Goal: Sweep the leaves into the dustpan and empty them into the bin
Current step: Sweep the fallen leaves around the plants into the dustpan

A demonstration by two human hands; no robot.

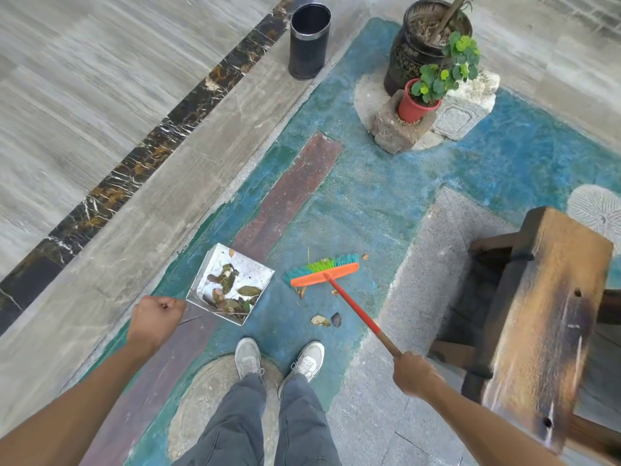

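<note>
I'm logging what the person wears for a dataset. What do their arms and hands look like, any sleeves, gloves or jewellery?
Both forearms are bare as far as the frame shows, with no sleeves in view. The left hand and the right hand wear no gloves, and no watch, ring or bracelet is visible on either.

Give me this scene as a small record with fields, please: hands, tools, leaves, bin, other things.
left hand: fist, gripping a thin handle that runs to the dustpan
right hand: grips the broom by its handle end
dustpan: metal, on the floor, open side toward the broom
broom: orange head on the floor, right of the dustpan, apart from it
leaves in dustpan: several
loose leaves: a few on the floor near the broom
bin: black, upright, open, farther ahead
other: pots and wooden bench at right
</note>
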